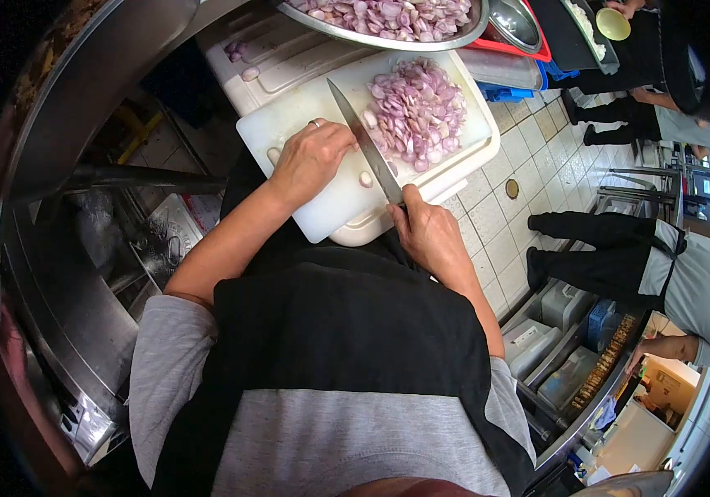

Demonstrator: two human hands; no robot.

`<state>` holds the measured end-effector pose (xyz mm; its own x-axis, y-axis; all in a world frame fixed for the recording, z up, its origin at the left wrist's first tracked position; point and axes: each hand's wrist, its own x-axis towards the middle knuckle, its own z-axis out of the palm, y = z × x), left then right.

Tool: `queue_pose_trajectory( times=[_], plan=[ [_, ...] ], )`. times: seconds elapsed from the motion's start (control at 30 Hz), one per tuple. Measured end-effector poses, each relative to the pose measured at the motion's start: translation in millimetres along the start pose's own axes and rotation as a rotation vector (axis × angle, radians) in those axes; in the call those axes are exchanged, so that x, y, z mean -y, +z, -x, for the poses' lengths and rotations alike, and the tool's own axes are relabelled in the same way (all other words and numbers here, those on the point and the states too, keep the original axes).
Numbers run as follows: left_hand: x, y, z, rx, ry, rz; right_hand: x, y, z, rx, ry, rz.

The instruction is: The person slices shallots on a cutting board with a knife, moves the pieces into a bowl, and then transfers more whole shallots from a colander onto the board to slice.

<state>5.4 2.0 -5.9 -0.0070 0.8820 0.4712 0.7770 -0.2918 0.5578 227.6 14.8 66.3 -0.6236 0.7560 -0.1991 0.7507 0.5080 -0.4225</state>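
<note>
Knife (361,137): gripped in your right hand (429,230), which is closed around the handle near the board's near right edge; most of the handle is hidden by your fingers. The blade slants across the board, tip pointing away from you and to the left.
Left hand (312,161): over the left part of the board, fingers bent and bunched beside the blade, a ring on one. The fingertips are hidden, so whether they hold a piece cannot be told.
Cutting board (315,217): white, lying on a pale plastic container (361,233) that shows past its near and right edges.
Sliced shallots (421,116): pink-purple, heaped on the board's right half, reaching toward the far right corner.
Loose piece (365,180): between your left hand and the blade. A second pale piece (274,155) lies near the left edge, beside your left wrist.
Metal bowl (477,30): full of more slices, beyond the board's far edge, cut off by the view.
Other people: at the right, curved by the lens; one person's hand (625,7), partly cut off, is at a yellow-green bowl (613,25).
</note>
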Motion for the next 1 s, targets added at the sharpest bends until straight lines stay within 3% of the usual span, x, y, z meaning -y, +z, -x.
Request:
queue_pose_trajectory(
  times=[0.23,0.43,0.53,0.7,0.8,0.87,1.0],
  plan=[
    [1.6,1.8,-0.2,-0.007,0.066,-0.071,-6.9,-4.9,-7.0,0.087,-0.022,0.028],
    [1.6,0.8,0.8,0.001,0.091,-0.108,-8.6,15.1,-39.0,-0.002,-0.084,0.071],
    [-1.1,1.5,-1.3,-0.005,0.079,-0.104,-20.1,9.8,-48.9,0.005,-0.109,-0.053],
    [0.5,0.7,-1.0,0.007,-0.003,-0.089,-17.9,-19.4,-25.8,0.004,0.007,-0.16],
    [-10.0,-3.7,4.2,-0.093,-0.031,0.044,-24.6,-18.1,-10.2,-0.042,0.036,-0.154],
    [-20.7,-6.7,15.8,0.053,0.161,0.095,-25.5,-14.4,-2.4,-0.05,0.038,-0.147],
    [-34.4,-0.1,25.9,0.094,0.181,0.043,-19.2,-3.4,4.7,-0.019,0.101,-0.141]
  ],
)
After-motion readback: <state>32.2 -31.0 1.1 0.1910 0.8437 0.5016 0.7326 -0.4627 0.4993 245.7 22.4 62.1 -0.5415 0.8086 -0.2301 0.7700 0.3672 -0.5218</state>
